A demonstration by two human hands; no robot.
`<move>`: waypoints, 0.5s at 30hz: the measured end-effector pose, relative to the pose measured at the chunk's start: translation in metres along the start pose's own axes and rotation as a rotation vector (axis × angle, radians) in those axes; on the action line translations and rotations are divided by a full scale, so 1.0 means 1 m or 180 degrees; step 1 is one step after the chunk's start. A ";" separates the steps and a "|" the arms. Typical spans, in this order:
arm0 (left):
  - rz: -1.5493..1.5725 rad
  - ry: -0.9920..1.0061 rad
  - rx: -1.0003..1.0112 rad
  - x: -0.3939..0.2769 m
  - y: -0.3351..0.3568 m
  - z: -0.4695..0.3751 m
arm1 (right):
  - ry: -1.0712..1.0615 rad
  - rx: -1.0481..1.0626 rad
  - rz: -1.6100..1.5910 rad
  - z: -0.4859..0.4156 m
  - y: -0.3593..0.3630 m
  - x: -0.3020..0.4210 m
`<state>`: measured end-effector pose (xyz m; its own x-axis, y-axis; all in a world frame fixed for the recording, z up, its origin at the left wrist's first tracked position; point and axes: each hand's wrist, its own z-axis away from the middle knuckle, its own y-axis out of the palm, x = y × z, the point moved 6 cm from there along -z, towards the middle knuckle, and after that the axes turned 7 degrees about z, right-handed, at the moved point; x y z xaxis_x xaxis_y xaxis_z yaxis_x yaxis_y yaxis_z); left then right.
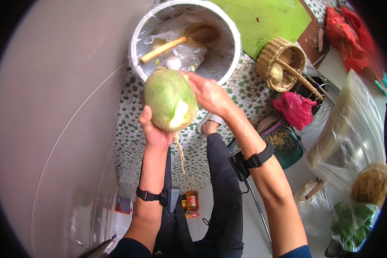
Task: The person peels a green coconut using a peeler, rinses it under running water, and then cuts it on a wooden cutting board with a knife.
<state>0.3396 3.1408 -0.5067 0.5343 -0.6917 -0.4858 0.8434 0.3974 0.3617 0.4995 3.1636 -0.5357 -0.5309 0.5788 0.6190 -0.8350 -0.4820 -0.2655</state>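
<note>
A large green radish (169, 96) is held up over the floor, just below the near rim of the bin. It has a pale, bright patch near its lower end, and a thin twisted root hangs from it. My left hand (158, 135) supports it from below, thumb against its left side. Against its upper right side lies my right hand (209, 93), whose fingertips are partly hidden behind the radish. The white-rimmed bin (237, 42), lined with clear plastic, stands beyond. Inside it are plastic bags and a brush (164, 49) with a light wooden handle.
A smooth grey panel (58, 96) rises along my left. At the right are a woven basket (264, 64) with a roundish item inside, a pink plastic bag (295, 109), a teal basket (292, 154) and large clear bags (351, 135). A green board (261, 22) lies at the top.
</note>
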 end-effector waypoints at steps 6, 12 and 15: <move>0.0600 -0.0397 0.0180 0.018 -0.001 -0.006 | 0.0636 -0.0282 -0.1268 0.037 -0.028 0.002; 0.0990 -0.0492 0.0024 0.019 -0.012 -0.012 | -0.0636 -0.0203 -0.0211 0.085 -0.034 0.044; 0.0739 -0.0701 0.0377 0.018 -0.005 -0.007 | -0.0760 -0.0267 0.0306 0.086 -0.037 0.048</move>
<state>0.3453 3.1307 -0.5222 0.6752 -0.7098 -0.2007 0.6812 0.4957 0.5388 0.5174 3.1527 -0.4329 -0.5675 0.3568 0.7421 -0.7968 -0.4651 -0.3857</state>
